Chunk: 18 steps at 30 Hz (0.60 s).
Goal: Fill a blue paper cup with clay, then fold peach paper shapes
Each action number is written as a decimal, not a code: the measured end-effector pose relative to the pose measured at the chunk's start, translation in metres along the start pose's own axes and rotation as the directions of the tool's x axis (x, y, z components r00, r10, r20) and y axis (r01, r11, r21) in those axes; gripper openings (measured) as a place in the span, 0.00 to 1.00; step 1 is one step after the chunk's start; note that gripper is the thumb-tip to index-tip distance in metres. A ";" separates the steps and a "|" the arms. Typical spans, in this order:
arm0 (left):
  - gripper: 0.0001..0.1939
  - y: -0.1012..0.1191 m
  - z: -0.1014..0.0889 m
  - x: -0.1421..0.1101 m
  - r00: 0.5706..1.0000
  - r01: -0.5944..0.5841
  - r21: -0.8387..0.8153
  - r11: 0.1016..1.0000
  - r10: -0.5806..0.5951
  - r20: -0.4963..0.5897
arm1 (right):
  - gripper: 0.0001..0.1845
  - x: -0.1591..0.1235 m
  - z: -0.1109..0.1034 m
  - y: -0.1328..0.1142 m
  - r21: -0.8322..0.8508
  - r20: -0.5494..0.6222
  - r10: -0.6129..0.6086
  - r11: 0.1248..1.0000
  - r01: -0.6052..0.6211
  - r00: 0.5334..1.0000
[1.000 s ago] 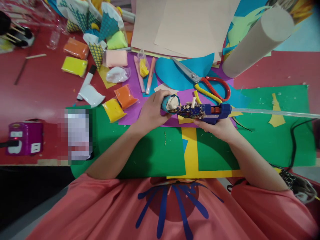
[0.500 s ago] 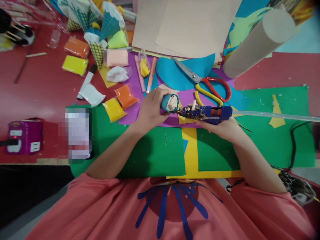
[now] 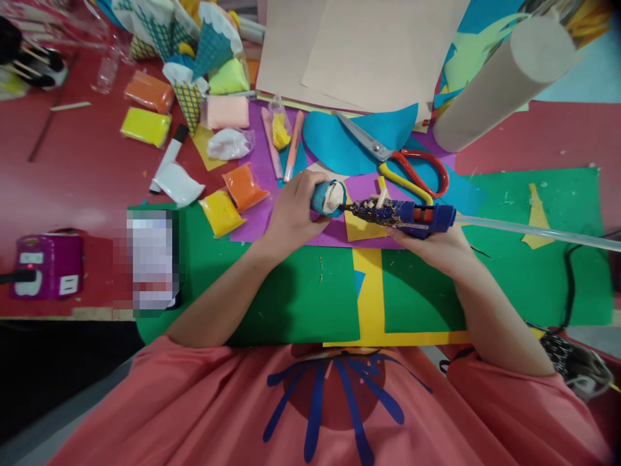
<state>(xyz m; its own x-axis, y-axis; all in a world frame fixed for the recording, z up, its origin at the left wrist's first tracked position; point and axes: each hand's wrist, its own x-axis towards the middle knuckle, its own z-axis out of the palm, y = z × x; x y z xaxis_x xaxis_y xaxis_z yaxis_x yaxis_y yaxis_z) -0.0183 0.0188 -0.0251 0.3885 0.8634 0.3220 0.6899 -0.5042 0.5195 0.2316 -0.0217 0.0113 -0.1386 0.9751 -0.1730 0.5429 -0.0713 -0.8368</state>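
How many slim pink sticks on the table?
2: left stick and right stick, flanking the small yellow-filled bag, beyond the left hand. More may be hidden under paper.

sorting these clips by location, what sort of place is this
Probably a craft workspace, though whether at home, school or a shop I cannot tell. The right hand holds a glue gun, large scissors lie on coloured sheets, and packets of coloured clay-like material sit nearby.

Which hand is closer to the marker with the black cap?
Left. The left hand is to the right of the marker; the right hand, holding the glue gun, is farther right.
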 end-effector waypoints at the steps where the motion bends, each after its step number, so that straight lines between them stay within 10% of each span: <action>1: 0.24 0.000 0.000 0.000 1.000 0.003 -0.005 1.000 -0.003 -0.001 | 0.11 0.000 0.000 -0.001 -0.004 -0.001 0.011 1.000 -0.011 1.000; 18: 0.21 0.004 0.000 0.000 0.998 0.012 -0.070 0.997 -0.007 0.069 | 0.14 -0.003 -0.001 -0.005 0.018 -0.106 0.064 0.998 -0.063 0.992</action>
<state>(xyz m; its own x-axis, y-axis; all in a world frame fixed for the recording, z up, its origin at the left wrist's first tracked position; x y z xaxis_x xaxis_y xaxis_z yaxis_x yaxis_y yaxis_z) -0.0156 0.0164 -0.0235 0.4250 0.8662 0.2631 0.6497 -0.4942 0.5776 0.2296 -0.0246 0.0167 -0.0144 0.9853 -0.1703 0.5356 -0.1362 -0.8334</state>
